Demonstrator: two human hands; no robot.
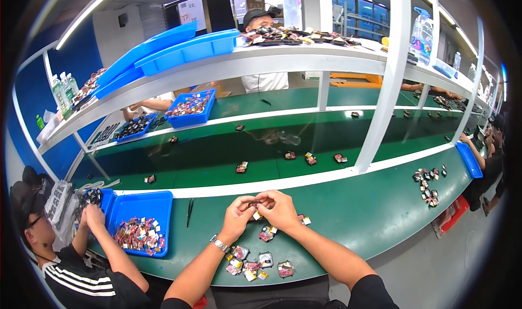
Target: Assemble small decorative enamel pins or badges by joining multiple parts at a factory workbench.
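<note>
My left hand [237, 217] and my right hand [277, 211] meet over the green worktop, fingers closed on one small dark electronic assembly [254, 204]. Most of it is hidden by the fingertips. Just below the hands lies a similar assembly [267, 233] with reddish and yellow parts, and another [303, 220] sits partly behind my right hand. Closer to me, between my forearms, several more are grouped, among them a square one [285, 269] with a dark rim and a pale one [265, 259]. A watch is on my left wrist.
Left of me stands a blue tray [168, 211] of small parts, with dark tweezers [189, 212] beside it. A co-worker's hands [93, 216] are farther left. Assemblies ride a green conveyor [266, 170] beyond a white rail. A shelf [304, 59] with blue trays spans above; its post [383, 86] stands right.
</note>
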